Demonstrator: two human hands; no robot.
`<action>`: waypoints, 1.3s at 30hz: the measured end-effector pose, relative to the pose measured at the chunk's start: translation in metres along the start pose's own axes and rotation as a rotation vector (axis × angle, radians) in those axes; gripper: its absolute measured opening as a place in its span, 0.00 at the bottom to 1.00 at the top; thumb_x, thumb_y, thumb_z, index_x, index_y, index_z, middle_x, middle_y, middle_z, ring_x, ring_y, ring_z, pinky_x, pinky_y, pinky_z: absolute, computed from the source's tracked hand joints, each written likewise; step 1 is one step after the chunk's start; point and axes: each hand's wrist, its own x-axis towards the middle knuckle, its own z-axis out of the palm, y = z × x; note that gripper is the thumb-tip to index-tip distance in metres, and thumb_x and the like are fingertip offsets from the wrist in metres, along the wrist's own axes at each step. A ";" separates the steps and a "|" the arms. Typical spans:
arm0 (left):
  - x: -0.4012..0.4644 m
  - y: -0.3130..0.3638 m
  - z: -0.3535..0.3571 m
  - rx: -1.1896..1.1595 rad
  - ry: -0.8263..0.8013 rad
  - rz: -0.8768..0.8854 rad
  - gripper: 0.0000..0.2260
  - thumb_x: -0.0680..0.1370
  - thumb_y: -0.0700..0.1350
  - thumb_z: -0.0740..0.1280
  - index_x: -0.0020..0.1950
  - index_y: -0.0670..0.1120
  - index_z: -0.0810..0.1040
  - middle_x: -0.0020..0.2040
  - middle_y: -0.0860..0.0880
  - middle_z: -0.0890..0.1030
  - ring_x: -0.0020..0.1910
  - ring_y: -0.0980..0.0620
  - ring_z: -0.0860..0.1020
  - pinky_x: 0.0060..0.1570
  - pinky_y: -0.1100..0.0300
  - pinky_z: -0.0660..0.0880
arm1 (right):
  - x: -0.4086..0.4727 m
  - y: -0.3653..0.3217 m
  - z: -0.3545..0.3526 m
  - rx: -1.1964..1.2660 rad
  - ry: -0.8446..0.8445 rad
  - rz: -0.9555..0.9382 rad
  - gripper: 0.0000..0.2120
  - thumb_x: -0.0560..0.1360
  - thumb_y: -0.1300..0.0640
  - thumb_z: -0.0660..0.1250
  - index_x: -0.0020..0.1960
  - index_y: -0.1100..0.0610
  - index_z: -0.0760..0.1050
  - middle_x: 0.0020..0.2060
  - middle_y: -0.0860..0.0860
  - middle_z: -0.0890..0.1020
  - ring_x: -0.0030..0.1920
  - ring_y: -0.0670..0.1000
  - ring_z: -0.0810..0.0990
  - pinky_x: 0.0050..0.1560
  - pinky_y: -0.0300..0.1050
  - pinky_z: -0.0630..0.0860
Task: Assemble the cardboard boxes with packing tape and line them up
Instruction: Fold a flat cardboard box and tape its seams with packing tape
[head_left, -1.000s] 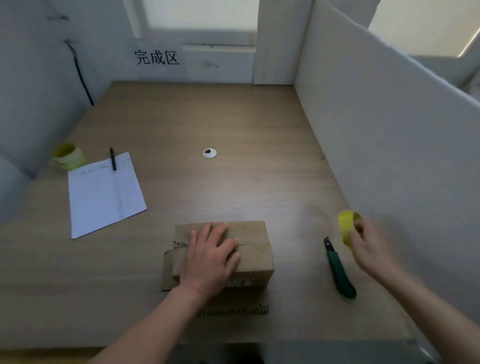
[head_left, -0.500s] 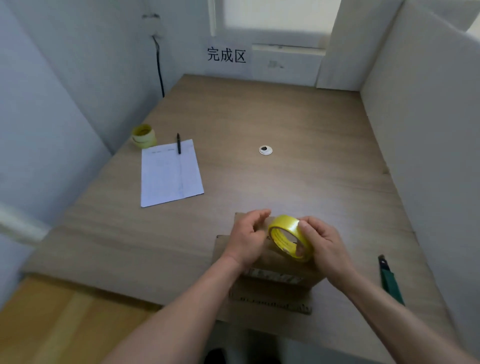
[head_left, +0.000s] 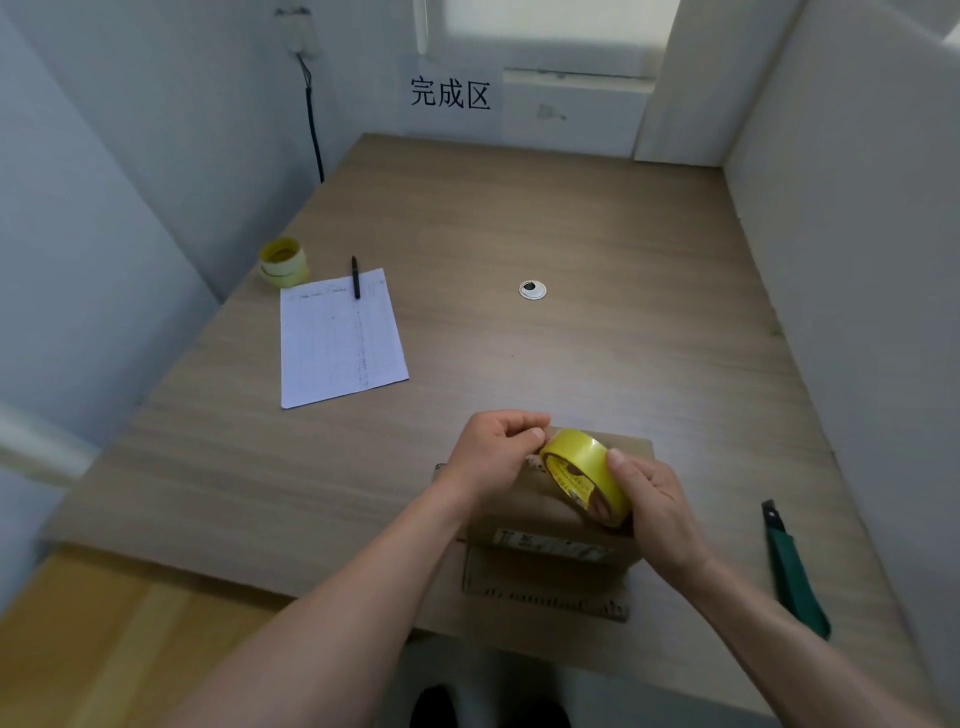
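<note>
A small cardboard box (head_left: 545, 525) sits at the near edge of the wooden table (head_left: 519, 218), with a flap hanging toward me. Just above it, my right hand (head_left: 652, 506) grips a yellow roll of packing tape (head_left: 584, 475) round its rim. My left hand (head_left: 493, 452) has curled fingers pinching at the roll's upper left edge, where the tape end lies. Both hands hide much of the box top.
A green utility knife (head_left: 792, 571) lies to the right of the box. A paper sheet (head_left: 340, 338) with a black pen (head_left: 356, 276) and a second yellow tape roll (head_left: 283, 262) lie at the left. White partitions wall the table; a round grommet (head_left: 532, 290) marks its centre.
My right hand picked up the tape roll from the right and brought it over the box. My left hand left the box top and now pinches the roll's edge.
</note>
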 end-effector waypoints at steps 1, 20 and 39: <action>0.002 0.002 0.000 0.035 -0.011 -0.005 0.12 0.78 0.36 0.67 0.61 0.39 0.80 0.54 0.46 0.83 0.50 0.56 0.80 0.50 0.72 0.74 | 0.000 -0.001 0.000 0.004 -0.008 -0.016 0.18 0.76 0.51 0.58 0.35 0.60 0.77 0.27 0.50 0.76 0.28 0.45 0.72 0.30 0.36 0.69; 0.002 0.014 -0.007 0.111 -0.089 -0.099 0.10 0.77 0.35 0.69 0.57 0.41 0.82 0.45 0.47 0.82 0.42 0.53 0.79 0.46 0.63 0.76 | 0.008 -0.003 -0.004 -0.155 -0.092 -0.112 0.13 0.76 0.53 0.58 0.40 0.54 0.80 0.32 0.48 0.79 0.34 0.44 0.74 0.35 0.37 0.69; -0.005 -0.010 -0.035 0.390 0.300 -0.155 0.10 0.78 0.37 0.63 0.43 0.48 0.81 0.50 0.45 0.83 0.53 0.47 0.80 0.52 0.60 0.73 | 0.026 0.010 0.007 -0.779 0.082 -0.145 0.11 0.69 0.63 0.72 0.43 0.50 0.73 0.33 0.51 0.79 0.35 0.52 0.76 0.35 0.46 0.71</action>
